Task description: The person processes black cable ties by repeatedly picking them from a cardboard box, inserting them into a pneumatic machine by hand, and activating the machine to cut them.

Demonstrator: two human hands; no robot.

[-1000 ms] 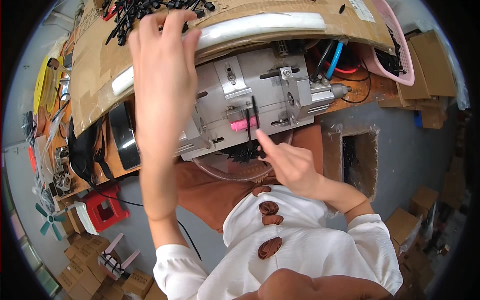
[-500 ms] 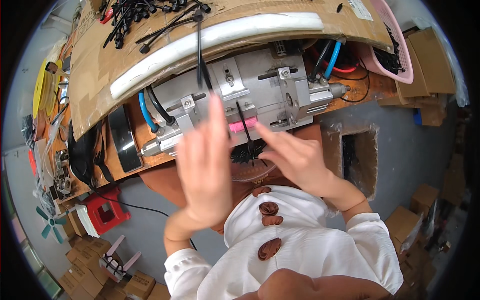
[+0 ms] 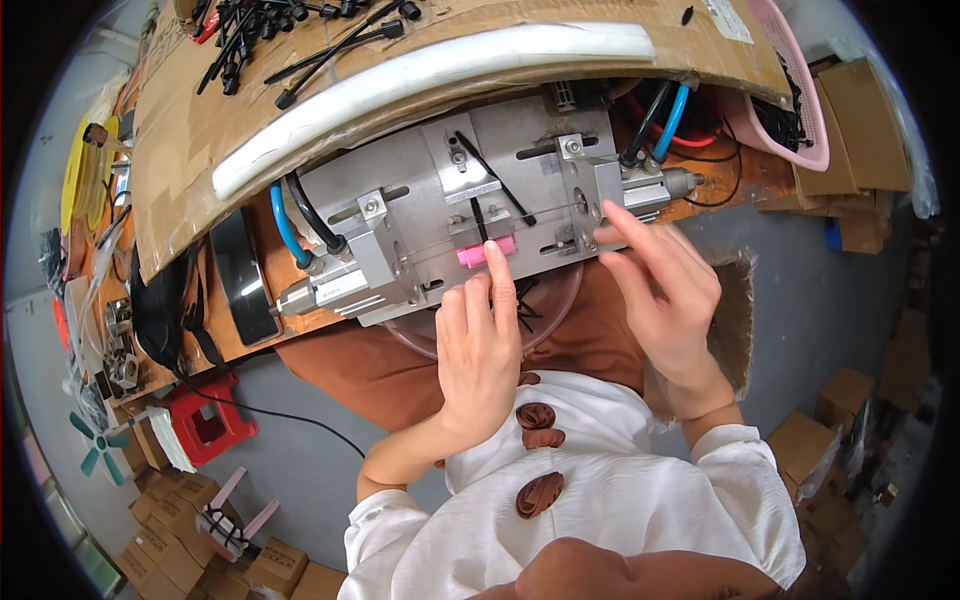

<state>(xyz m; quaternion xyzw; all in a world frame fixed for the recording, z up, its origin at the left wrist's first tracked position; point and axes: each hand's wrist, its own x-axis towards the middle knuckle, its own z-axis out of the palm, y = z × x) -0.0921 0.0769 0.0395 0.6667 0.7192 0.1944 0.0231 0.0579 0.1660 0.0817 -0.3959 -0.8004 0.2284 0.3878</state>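
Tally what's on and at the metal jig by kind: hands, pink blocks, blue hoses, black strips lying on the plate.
Hands: 2, left hand and right hand
Pink block: 1
Blue hoses: 2, and
Black strips on the metal jig: 2, and
Total: 7

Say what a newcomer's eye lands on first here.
The grey metal fixture mid-bench, with a pink block at its front edge. The left hand has a fingertip at that block; the right hand touches the fixture's right end. A long white tube lies on cardboard behind.
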